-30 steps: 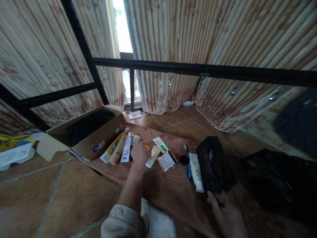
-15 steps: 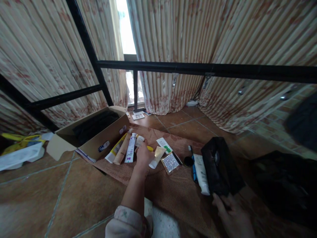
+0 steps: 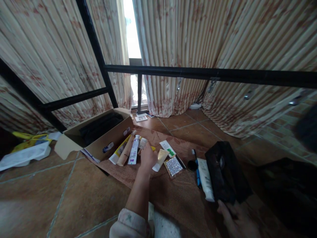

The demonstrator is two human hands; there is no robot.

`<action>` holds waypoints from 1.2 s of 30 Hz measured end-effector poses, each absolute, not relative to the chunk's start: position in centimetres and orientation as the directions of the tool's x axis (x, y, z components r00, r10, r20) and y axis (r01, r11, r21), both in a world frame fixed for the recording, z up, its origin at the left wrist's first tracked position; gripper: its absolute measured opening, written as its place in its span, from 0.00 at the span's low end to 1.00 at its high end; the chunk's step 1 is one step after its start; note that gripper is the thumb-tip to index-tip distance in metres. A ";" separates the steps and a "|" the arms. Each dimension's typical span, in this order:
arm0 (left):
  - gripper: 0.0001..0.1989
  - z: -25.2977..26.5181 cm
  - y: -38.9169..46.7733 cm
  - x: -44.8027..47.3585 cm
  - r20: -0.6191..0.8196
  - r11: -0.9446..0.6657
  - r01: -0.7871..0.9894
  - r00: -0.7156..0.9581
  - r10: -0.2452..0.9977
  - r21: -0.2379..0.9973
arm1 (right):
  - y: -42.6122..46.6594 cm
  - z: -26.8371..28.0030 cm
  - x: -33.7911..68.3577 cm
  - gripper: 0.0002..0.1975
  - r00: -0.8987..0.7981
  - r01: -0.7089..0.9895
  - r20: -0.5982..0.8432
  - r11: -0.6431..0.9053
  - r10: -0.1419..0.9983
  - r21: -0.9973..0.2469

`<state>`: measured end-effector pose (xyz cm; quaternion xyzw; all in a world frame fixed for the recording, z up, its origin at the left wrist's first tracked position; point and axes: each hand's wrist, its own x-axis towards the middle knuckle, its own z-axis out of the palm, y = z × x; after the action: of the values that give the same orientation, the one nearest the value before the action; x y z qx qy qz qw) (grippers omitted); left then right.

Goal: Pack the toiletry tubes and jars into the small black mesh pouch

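Observation:
My left hand reaches down among the toiletries, its fingers curled; what they close on is mostly hidden. A small white-capped container and a bit of yellow show beside the fingers. Left of it lie a white and purple tube, a tan tube and a yellow and white tube. To its right are a cream tube and a glittery silver compact. My right hand, dim and blurred, grips the near end of a black pouch with a clear window.
An open cardboard box with black contents stands at the left. Beside the pouch lie a white tube, a blue toothbrush and a round black lid. A black metal rail crosses before the curtains.
The whole view has shifted slightly, moving things right and down in the picture. My left hand remains among the tubes, and my right hand stays at the pouch's near end.

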<state>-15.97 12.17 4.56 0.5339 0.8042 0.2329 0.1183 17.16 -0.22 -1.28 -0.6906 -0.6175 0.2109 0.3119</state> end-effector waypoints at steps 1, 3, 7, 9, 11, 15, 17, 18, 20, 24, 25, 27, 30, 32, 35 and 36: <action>0.25 4.5 12.2 -16.1 0.059 0.323 0.801 -0.405 0.912 0.505 | -0.2 -1.4 17.2 0.22 0.141 0.724 0.098 -0.035 0.985 -0.689; 0.25 4.4 12.2 -16.3 0.052 0.327 0.789 -0.410 0.910 0.520 | -0.1 -1.4 17.3 0.23 0.126 0.726 0.108 -0.018 0.986 -0.687; 0.24 4.7 12.2 -16.3 0.012 0.365 0.768 -0.436 0.900 0.526 | -0.1 -1.6 17.3 0.23 0.116 0.715 0.120 0.002 0.986 -0.699; 0.22 5.0 12.2 -16.2 -0.009 0.387 0.774 -0.443 0.897 0.501 | -0.1 -1.7 17.3 0.23 0.131 0.707 0.105 -0.019 0.986 -0.707; 0.19 5.2 12.1 -16.1 -0.013 0.386 0.793 -0.431 0.902 0.471 | -0.2 -1.9 17.3 0.22 0.151 0.699 0.084 -0.046 0.985 -0.713; 0.18 5.1 12.1 -16.1 -0.025 0.373 0.826 -0.401 0.916 0.422 | -0.2 -2.0 17.4 0.20 0.156 0.699 0.079 -0.053 0.985 -0.714; 0.17 4.9 12.1 -16.2 -0.038 0.377 0.833 -0.397 0.917 0.405 | -0.2 -2.1 17.4 0.20 0.142 0.699 0.081 -0.042 0.987 -0.714; 0.17 4.9 12.0 -16.2 -0.042 0.377 0.836 -0.394 0.918 0.399 | -0.1 -2.1 17.4 0.20 0.135 0.696 0.080 -0.037 0.988 -0.717; 0.15 5.0 11.9 -16.3 -0.030 0.367 0.843 -0.388 0.921 0.393 | -0.1 -2.0 17.3 0.20 0.134 0.684 0.076 -0.037 0.988 -0.729; 0.13 5.3 11.5 -16.1 0.023 0.338 0.870 -0.371 0.929 0.358 | -0.2 -1.7 17.0 0.19 0.161 0.663 0.050 -0.071 0.986 -0.745; 0.14 5.4 11.5 -16.1 0.028 0.331 0.875 -0.364 0.931 0.352 | -0.2 -1.6 17.0 0.20 0.165 0.664 0.044 -0.078 0.985 -0.744; 0.17 5.4 11.6 -16.0 0.031 0.324 0.874 -0.359 0.933 0.362 | -0.2 -1.4 16.9 0.20 0.176 0.668 0.031 -0.096 0.984 -0.738; 0.17 5.2 12.1 -15.8 0.046 0.332 0.854 -0.381 0.924 0.401 | -0.2 -1.3 16.9 0.20 0.197 0.671 0.023 -0.118 0.980 -0.732; 0.16 5.1 12.3 -15.8 0.034 0.347 0.834 -0.398 0.917 0.429 | -0.1 -1.3 17.0 0.20 0.198 0.672 0.024 -0.117 0.980 -0.731; 0.18 5.1 12.5 -15.9 -0.020 0.383 0.793 -0.425 0.905 0.474 | -0.1 -1.4 16.9 0.20 0.178 0.670 0.049 -0.085 0.983 -0.738; 0.19 5.2 12.5 -16.0 -0.019 0.390 0.781 -0.437 0.899 0.487 | -0.2 -1.3 16.9 0.20 0.172 0.667 0.058 -0.073 0.983 -0.741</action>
<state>-16.03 12.49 5.15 0.5114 0.8216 0.2084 0.1415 16.91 -0.16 -1.35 -0.6916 -0.5966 0.2411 0.3280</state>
